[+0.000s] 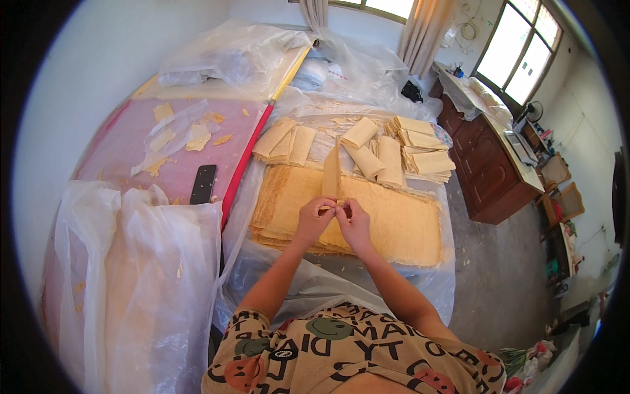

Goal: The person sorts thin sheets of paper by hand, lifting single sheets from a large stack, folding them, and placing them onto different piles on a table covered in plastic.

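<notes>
Both of my hands meet above a wide stack of thin tan sheets [393,216] with rough edges. My left hand [317,214] and my right hand [353,216] pinch the near end of a folded tan sheet [332,172], fingertips almost touching. That sheet stands on edge, pointing away from me. Beyond the stack lie folded bundles of the same material: one group [285,142] at the left, some crossed ones [366,152] in the middle, and a pile [425,147] at the right. What exactly the sheets are made of cannot be told.
A pink-covered surface [123,133] at the left holds a black phone [204,184], broken sheet pieces [198,137] and clear plastic film [162,246]. A red and yellow edge strip [248,160] divides the two surfaces. A brown wooden cabinet [485,167] stands at the right.
</notes>
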### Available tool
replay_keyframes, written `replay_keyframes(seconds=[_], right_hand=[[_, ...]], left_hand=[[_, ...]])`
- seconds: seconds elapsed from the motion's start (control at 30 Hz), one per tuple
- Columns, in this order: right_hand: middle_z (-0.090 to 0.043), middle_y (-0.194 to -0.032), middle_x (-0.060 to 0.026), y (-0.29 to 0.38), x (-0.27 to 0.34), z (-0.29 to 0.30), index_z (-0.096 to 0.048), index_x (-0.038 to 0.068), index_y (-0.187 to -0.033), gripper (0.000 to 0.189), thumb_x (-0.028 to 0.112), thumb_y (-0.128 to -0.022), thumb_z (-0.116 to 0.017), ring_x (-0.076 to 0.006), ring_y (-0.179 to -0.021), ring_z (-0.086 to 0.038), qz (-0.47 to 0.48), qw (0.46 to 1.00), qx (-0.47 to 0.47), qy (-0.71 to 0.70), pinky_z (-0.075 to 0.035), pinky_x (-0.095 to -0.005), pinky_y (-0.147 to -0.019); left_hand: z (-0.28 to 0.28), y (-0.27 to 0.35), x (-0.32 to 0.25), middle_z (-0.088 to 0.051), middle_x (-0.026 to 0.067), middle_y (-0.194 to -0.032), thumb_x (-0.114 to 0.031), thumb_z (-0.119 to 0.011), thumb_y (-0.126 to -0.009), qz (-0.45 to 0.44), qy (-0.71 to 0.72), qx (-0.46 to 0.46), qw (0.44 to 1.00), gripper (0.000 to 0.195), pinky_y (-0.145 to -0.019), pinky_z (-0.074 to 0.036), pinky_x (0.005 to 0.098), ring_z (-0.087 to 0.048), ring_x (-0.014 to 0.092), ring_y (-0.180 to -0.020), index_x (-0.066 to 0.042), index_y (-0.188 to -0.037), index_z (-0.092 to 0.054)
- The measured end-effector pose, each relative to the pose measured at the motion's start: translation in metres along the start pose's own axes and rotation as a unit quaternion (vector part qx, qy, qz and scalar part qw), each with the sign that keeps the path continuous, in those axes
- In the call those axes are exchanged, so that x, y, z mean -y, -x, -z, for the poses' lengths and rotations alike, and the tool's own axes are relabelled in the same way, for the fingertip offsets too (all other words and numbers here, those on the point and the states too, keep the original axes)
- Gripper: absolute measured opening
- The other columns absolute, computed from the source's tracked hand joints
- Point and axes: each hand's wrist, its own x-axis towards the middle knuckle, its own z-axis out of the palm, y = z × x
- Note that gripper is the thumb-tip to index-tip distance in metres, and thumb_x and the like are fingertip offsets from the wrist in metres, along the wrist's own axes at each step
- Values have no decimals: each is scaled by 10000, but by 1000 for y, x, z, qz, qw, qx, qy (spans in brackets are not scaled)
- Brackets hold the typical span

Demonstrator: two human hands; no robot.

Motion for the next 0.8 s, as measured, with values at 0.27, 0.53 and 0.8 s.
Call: replay_keyframes(seconds=[0.27, 0.53, 0.8], right_hand=[[-595, -709, -36, -3, -22, -4, -559, 15, -886, 23, 26, -902, -570, -91, -624, -569, -34, 995, -4, -89, -485, -250, -560], [-536, -694, 11, -8, -62, 24, -550, 54, -847, 62, 35, -906, -554, -77, -580, -504, -172, 957, -47, -228, -458, -229, -550], [-586, -739, -78, 10, -33, -1, -564, 36, -883, 31, 48, -861, -583, -197, -629, -573, -38, 998, -11, -43, -480, -320, -591]], left_hand=[[-8, 4, 0, -606, 119, -884, 10, -584, -823, -110, -124, -113, 980, 79, -650, -541, 322, -622, 225, -765, -14, -894, -562], [54, 7, 28, -619, 115, -887, -40, -575, -840, 24, -171, -251, 953, 111, -663, -500, 335, -606, 271, -760, -34, -951, -574], [7, 29, -55, -609, 129, -998, 15, -538, -797, -253, -347, -83, 899, 240, -756, -485, 387, -579, 316, -911, -50, -1026, -567]])
